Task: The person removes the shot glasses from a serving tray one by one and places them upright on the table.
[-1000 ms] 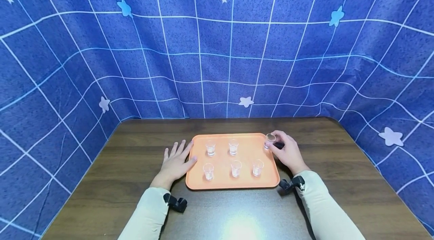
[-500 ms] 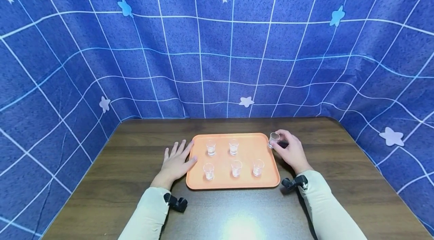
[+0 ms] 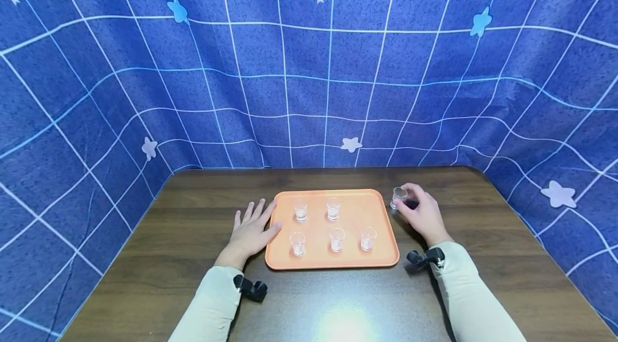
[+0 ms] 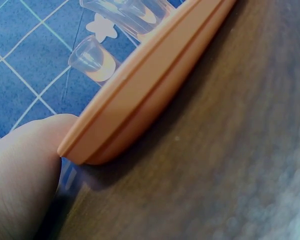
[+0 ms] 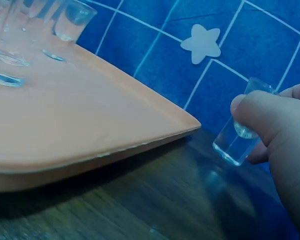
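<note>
The right hand (image 3: pixel 422 214) pinches one small clear glass (image 3: pixel 398 197) just off the orange tray's (image 3: pixel 352 213) far right corner, above the table (image 3: pixel 193 234). Five glasses stand on the tray. The left hand (image 3: pixel 251 230) lies flat, fingers straight, touching its left edge.

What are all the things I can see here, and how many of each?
small clear shot glasses on the tray: five, see-through, two in the far row and three in the near row.
small clear shot glass in the grip: one, see-through, off the tray beside its far right corner, just above the table.
orange plastic tray: one, orange, middle of the table.
dark brown wooden table: one, dark brown, under everything.
blue star-patterned cloth: one, blue with white lines, behind and beside the table.
left hand: one, flat on the table, touching the tray's left edge.
right hand: one, pinching the lone glass.
</note>
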Available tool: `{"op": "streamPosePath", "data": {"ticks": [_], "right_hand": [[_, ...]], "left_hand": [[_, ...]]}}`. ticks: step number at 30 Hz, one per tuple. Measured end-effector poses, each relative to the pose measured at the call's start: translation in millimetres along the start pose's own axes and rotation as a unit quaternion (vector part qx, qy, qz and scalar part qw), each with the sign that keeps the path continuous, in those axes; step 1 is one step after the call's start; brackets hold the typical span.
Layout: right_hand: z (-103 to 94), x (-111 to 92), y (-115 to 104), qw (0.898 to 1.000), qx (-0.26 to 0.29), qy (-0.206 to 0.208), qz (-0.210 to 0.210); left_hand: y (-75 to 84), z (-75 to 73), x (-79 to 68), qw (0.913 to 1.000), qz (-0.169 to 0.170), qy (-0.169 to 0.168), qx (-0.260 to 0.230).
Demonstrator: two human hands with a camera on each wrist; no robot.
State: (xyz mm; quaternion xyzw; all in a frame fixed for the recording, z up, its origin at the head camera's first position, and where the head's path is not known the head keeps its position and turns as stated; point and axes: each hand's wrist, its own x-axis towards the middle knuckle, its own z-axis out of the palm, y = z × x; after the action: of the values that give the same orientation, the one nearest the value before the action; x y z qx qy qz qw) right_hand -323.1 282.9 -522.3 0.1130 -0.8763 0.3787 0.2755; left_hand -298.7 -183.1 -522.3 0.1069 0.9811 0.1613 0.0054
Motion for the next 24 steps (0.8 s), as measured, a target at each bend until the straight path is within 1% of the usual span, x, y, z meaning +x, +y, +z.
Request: {"op": "streamPosePath", "data": {"ticks": [5, 15, 24], "right_hand": [[-3.0, -0.7, 5.2, 1.000, -0.016, -0.007, 0.014], [-9.8, -0.7, 7.1, 0.998, -0.031, -0.031, 0.035], [-19.2, -2.6, 13.9, 0.997, -0.048, -0.027, 0.052]], "left_hand": [[-0.8, 0.6, 0.3, 1.0000, -0.001, -0.002, 0.002], [-1.4, 1.0, 1.0, 1.0000, -0.003, -0.006, 0.003], [-0.9, 0.2, 0.3, 1.0000, -0.004, -0.003, 0.000]]}}
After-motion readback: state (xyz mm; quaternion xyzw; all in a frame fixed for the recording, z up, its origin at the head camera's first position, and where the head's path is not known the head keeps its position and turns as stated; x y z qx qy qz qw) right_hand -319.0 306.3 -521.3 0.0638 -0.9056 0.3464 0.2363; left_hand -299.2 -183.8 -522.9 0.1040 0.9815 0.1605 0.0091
